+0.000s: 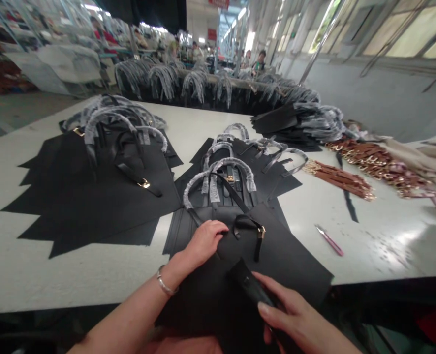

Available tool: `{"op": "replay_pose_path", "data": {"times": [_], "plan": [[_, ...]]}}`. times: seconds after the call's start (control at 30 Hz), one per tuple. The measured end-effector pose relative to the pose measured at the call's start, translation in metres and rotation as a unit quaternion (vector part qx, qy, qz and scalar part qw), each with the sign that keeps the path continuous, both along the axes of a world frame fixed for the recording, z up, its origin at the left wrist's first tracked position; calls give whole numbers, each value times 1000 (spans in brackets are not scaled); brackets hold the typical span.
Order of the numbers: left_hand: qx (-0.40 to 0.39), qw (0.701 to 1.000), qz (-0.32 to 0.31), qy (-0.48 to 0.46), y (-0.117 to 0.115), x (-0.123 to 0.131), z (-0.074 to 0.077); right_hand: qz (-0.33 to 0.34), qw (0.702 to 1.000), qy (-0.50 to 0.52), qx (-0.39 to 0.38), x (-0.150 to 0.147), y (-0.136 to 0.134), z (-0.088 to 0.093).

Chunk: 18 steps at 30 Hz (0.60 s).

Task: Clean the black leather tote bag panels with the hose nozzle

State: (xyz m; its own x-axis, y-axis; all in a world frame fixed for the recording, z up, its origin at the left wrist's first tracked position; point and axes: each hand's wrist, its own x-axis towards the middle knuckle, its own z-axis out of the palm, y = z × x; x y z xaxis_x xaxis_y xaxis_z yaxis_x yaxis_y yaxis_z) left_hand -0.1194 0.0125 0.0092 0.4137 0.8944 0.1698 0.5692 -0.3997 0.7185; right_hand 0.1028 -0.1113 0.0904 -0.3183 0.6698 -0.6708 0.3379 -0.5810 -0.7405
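Note:
In the head view, a black bag panel [277,246] lies at the table's near edge, on a pile of similar panels. A plastic-wrapped handle [236,162] arches over its top. My left hand [205,241] rests on the panel by the handle's base, fingers curled and pressed together; what they pinch is hidden. Right of it lies a thin black strap with a gold buckle [261,230]. My right hand [288,309] grips a dark, flat, strap-like black piece [253,287] above the panel's lower part. The piece's lower end is hidden by the fingers.
More black panels with wrapped handles [103,196] spread over the left of the white table [92,280]. At right are a pink-handled pointed tool [330,241], a loose black strip [347,196] and brown straps with gold hardware [343,179]. Wrapped handles hang along a rack [196,83] behind.

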Motion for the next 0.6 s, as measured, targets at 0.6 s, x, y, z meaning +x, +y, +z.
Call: {"op": "replay_pose_path", "data": {"times": [0.6], "plan": [[1,993,16,-114,3,-5,-24,-89,981,-33,167,-20,42,5]]}}
